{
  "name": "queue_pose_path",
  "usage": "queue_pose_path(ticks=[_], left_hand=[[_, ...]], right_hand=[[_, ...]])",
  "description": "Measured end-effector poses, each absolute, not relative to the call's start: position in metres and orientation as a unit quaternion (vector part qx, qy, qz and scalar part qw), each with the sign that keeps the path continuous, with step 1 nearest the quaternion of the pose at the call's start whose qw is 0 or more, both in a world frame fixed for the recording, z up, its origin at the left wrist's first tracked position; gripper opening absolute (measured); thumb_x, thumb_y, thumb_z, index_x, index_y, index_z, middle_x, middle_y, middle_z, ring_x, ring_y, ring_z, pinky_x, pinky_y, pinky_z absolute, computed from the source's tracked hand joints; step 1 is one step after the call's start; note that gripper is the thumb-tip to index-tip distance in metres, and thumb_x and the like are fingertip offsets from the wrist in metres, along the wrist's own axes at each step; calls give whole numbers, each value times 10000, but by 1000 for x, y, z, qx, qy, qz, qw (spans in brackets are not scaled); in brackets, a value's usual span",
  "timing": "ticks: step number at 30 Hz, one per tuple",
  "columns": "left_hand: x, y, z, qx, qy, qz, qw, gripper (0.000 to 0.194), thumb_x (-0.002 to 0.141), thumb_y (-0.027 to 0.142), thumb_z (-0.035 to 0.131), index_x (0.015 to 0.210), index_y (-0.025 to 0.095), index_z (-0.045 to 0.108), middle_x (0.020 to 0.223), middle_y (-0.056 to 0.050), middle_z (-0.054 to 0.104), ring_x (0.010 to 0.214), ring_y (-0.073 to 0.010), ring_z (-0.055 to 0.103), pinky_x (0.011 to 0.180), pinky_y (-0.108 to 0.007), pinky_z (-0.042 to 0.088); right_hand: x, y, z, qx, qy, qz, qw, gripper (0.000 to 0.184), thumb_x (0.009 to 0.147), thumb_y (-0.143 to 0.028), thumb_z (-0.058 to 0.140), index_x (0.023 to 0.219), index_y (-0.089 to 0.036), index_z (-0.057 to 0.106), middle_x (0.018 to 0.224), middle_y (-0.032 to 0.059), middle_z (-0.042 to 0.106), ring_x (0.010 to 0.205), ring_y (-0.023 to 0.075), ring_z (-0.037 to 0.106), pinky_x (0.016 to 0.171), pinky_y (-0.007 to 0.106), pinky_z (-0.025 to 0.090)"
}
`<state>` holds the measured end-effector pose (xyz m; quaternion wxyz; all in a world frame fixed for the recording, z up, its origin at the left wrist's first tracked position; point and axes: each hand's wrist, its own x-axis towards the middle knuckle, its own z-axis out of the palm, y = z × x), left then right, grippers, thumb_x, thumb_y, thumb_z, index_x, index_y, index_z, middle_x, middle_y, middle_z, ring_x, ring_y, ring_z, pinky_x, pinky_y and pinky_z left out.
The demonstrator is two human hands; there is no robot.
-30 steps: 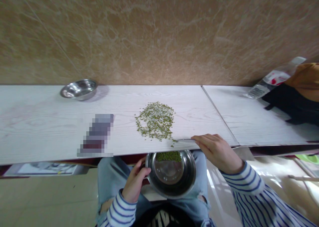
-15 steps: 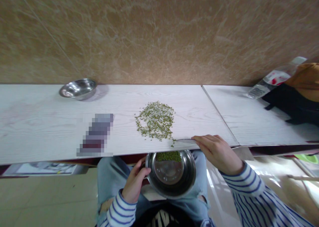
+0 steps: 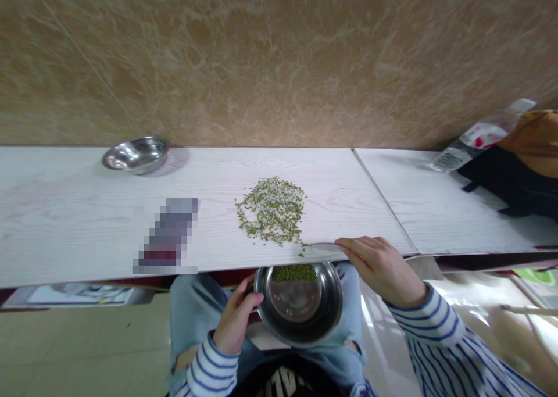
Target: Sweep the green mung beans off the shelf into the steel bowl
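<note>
Your right hand (image 3: 383,269) is closed on a slim, flat, greyish implement (image 3: 323,246), pinched at its near end between thumb and fingertips; whether it is a blade or a spoon you cannot tell. Its long axis lies almost level across your view, roughly along the table's front edge, and its free tip points away from your right hand to the left, just beside a few stray grains. Your left hand (image 3: 239,314) grips the round, shiny stainless-steel bowl (image 3: 335,321), thumb over the rim on that hand's side. The bowl sits below and to the left of your right hand, over your lap, its mouth facing up; being round, it shows no long axis. Inside, small green grains (image 3: 295,274) bank against the side farthest from you. Beyond both hands, more scattered green grains (image 3: 279,214) form a loose, roughly round patch on the white wood-grain table (image 3: 209,176). Farther out to the left of your left hand stands a smaller shiny steel bowl (image 3: 138,156); far beyond your right hand leans a clear plastic bottle (image 3: 482,135) with a red-and-white label.
</note>
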<state>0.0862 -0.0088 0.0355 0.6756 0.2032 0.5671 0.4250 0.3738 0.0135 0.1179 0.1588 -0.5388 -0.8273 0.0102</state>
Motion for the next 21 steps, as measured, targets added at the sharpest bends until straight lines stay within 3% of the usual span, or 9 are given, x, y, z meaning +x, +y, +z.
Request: queue_pose_path(ticks=[21], left_hand=[[86,-8,32,198,566,425,678,486,601,249,723,1074,149,673,788,-24,737,663,-172,623,514,-258,468]], right_hand=[[366,3,115,-551,-820,12,152,260,1004,-213,429,1154,-179,639,912,44,753,789,183,701,699,341,482]])
